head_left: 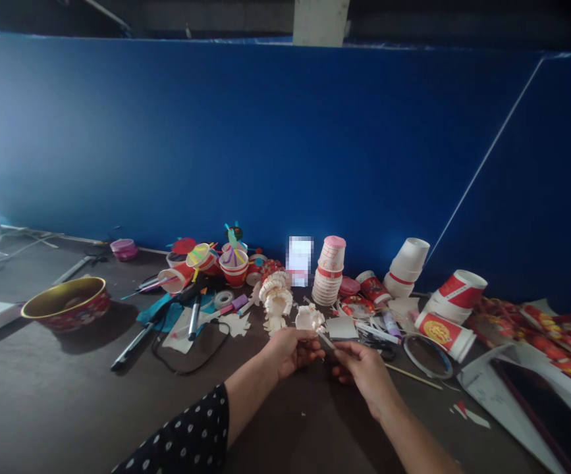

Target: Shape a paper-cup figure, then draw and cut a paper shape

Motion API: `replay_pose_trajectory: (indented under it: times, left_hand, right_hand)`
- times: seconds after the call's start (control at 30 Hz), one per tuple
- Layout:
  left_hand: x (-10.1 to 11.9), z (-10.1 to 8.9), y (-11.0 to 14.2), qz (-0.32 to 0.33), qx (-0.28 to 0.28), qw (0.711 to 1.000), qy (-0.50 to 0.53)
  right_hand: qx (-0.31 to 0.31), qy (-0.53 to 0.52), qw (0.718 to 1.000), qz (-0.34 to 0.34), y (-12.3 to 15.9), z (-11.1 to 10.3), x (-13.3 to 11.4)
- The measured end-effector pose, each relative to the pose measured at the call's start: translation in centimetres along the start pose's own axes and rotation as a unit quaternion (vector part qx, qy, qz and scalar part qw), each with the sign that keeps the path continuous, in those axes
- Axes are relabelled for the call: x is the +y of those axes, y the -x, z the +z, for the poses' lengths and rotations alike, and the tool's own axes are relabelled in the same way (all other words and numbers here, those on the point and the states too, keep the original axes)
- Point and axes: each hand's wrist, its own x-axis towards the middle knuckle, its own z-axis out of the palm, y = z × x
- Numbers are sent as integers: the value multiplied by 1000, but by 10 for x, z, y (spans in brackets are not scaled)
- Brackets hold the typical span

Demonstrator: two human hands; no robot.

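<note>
Low over the front middle of the table, my two hands are close together. My left hand [295, 352] is closed, thumb and fingertips pinching the lower edge of a small white paper piece [309, 318] with a ragged, frilly rim. Between the hands runs a thin white paper strip [325, 340], its near end pinched by my right hand [359, 367]. Whether the strip is joined to the frilly piece, I cannot tell. Just beyond my left hand stands a curved form of layered white paper frills [276, 296].
Behind the hands stand a stack of paper cups [328, 273] and more white cups [406, 266]. Decorated cups [234, 266], markers [194, 317] and a tape roll [223, 300] lie left. A red-gold bowl [68, 313] sits far left, a dark phone [546, 408] right. A blue partition [265, 145] rises behind.
</note>
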Motion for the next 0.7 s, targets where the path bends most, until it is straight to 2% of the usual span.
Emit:
replay_pose_trajectory:
  times: [0.7]
  left_hand:
    - [1, 3, 4, 7, 24, 1000, -1]
  right_hand:
    - [7, 19, 1000, 6, 1, 1, -1]
